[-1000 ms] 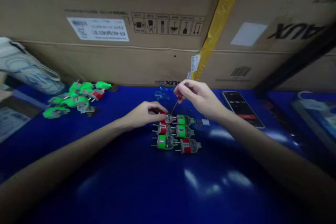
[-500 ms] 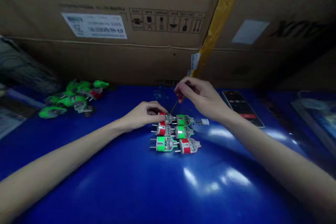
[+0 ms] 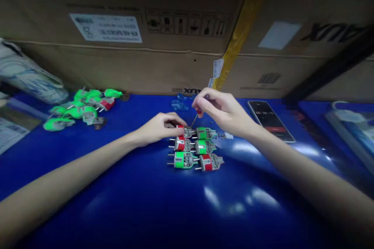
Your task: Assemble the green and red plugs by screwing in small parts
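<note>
My left hand (image 3: 163,126) pinches a red and grey power plug (image 3: 187,131) at the top left of a small group of plugs with their insides showing. In my right hand (image 3: 222,109) is a screwdriver (image 3: 196,118) with a red part near its shaft; its tip points down at that plug's inner parts. Beside it lies a green plug (image 3: 203,133). Below are another red plug (image 3: 182,144), a green plug (image 3: 204,147), and a front row of a green plug (image 3: 184,160) and a red plug (image 3: 210,162). Small screws (image 3: 223,136) lie to the right.
A heap of mostly green plug parts (image 3: 78,111) lies at the left on the blue table (image 3: 140,206). Clear blue pieces (image 3: 179,104) sit at the back. A phone (image 3: 270,120) showing a timer lies right. Cardboard boxes (image 3: 163,68) stand behind.
My right hand has shifted very slightly left and down with the screwdriver, which stands a little more upright. My left hand stays on the same red plug.
</note>
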`<action>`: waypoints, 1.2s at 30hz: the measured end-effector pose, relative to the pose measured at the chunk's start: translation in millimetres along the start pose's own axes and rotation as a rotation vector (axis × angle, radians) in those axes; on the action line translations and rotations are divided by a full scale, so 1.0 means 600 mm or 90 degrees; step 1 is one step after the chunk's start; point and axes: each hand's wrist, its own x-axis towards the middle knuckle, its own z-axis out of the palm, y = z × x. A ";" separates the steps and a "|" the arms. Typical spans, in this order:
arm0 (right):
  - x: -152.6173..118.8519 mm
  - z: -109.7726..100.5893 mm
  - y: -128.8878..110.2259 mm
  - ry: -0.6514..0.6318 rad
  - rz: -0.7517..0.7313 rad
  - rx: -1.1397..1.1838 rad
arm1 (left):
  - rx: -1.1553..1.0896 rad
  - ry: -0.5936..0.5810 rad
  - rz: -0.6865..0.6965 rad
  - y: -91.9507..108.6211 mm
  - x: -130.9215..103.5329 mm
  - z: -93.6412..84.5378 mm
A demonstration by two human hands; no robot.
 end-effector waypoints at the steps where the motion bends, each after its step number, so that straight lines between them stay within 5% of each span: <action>1: 0.000 0.001 0.001 -0.002 -0.001 -0.008 | -0.003 0.000 0.001 0.000 0.000 0.000; 7: -0.002 0.003 0.000 0.008 -0.027 -0.085 | 0.006 -0.002 0.007 -0.003 0.001 0.000; 13: -0.006 -0.002 -0.005 0.038 -0.116 -0.323 | 0.002 -0.003 0.016 -0.003 -0.001 -0.001; 23: -0.010 -0.003 -0.031 -0.093 -0.064 -0.555 | 0.006 0.002 -0.001 0.000 -0.002 0.002; 31: -0.005 0.006 -0.022 -0.070 -0.088 -0.429 | 0.006 0.010 0.007 -0.005 -0.003 0.004; 36: -0.004 0.000 -0.032 -0.161 -0.158 -0.368 | 0.013 -0.002 -0.002 -0.006 -0.003 0.001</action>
